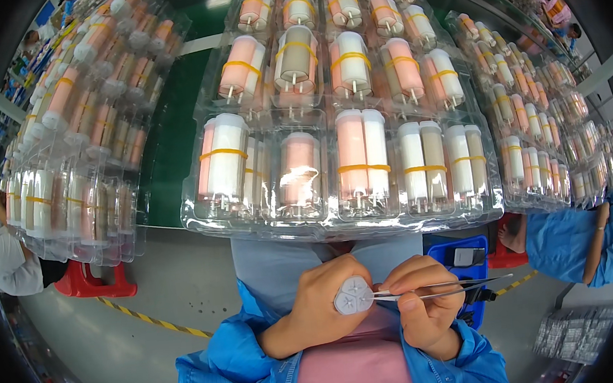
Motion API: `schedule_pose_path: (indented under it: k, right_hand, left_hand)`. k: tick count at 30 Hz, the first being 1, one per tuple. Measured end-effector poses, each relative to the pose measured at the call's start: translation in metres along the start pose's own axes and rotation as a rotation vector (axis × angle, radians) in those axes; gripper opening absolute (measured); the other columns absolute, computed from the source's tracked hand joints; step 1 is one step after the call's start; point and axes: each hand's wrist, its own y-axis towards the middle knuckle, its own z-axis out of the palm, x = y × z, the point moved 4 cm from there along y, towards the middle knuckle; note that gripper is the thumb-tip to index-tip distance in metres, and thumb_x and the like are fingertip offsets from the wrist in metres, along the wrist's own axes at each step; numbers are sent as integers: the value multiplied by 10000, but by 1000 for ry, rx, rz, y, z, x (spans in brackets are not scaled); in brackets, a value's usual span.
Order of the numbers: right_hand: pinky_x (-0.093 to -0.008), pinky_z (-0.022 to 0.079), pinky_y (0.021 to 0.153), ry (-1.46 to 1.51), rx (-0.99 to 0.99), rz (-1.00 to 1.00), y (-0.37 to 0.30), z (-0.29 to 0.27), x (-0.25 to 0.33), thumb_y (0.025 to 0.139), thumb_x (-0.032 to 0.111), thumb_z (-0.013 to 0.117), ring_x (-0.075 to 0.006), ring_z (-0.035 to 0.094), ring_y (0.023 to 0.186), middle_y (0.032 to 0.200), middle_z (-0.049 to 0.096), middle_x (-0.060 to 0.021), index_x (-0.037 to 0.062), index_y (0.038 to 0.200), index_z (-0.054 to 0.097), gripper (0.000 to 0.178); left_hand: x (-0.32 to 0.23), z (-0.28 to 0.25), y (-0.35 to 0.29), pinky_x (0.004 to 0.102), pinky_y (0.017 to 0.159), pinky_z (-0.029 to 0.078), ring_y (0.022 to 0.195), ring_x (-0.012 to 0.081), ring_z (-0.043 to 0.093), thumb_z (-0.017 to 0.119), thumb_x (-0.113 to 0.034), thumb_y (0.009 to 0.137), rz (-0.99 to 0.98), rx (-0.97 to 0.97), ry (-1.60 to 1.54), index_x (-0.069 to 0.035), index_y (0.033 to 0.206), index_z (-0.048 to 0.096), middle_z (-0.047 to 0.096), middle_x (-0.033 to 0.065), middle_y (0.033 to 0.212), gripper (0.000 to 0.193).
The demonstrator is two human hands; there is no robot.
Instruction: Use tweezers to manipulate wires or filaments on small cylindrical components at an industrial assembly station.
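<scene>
My left hand point(315, 306) is closed around a whitish-grey piece with a rounded three-part end point(353, 296). Small star-like marks show on that end, which faces up; the rest is hidden in my fingers. In my right hand point(427, 308) is a pair of metal tweezers point(475, 280), pinched between thumb and fingers. Their tips are at the right side of the piece's end; whether they grip anything there is too small to tell. Both hands are over my lap, in front of a stacked clear plastic tray point(352, 227) of pink, white and grey cylinders.
Yellow bands wrap many cylinders. More filled trays stand left point(102, 247) and right point(537, 198) on the green table point(166, 152). A blue bin point(473, 250) with dark items sits beside me at right. Red stools point(97, 280) and other people point(577, 242) are on both sides.
</scene>
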Motion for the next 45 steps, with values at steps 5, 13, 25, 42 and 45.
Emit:
schedule_pose_path:
  k: [5, 13, 25, 42, 45]
  right_hand:
    - [-285, 504, 637, 4, -6, -6, 2, 1, 1, 803, 4, 656, -217, 640, 726, 848, 661, -197, -66, 896, 628, 119]
    - [-298, 511, 635, -106, 63, -7, 11, 8, 6, 766, 26, 714, -236, 651, 716, 849, 681, -154, -25, 901, 648, 159]
    - [-332, 520, 645, -205, 129, -43, 14, 9, 9, 737, 23, 734, -266, 649, 709, 840, 680, -140, -16, 879, 658, 165]
    - [-313, 516, 597, -214, 125, -101, 14, 9, 9, 742, 12, 719, -248, 637, 648, 789, 674, -128, -7, 846, 645, 128]
    - [-309, 515, 590, -207, 132, -120, 15, 9, 9, 750, 20, 721, -244, 635, 640, 784, 673, -127, -1, 840, 641, 122]
  left_hand:
    - [1, 1, 0, 338, 545, 456, 625, 282, 591, 721, 23, 637, 26, -10, 11, -25, 789, 567, 574, 112, 727, 222]
    - [1, 2, -2, 345, 526, 451, 606, 294, 583, 714, 0, 647, 85, -54, 67, -27, 788, 562, 569, 114, 714, 210]
    - [-3, 2, 0, 344, 520, 460, 593, 295, 581, 709, 3, 626, 142, -71, 128, -23, 778, 562, 576, 116, 706, 213]
    - [-1, 3, -1, 353, 524, 452, 581, 289, 565, 699, -11, 639, 167, -59, 163, -46, 756, 560, 553, 99, 681, 186]
    - [-2, 3, -1, 349, 524, 451, 581, 281, 565, 701, -14, 634, 172, -54, 177, -51, 753, 559, 549, 90, 678, 189]
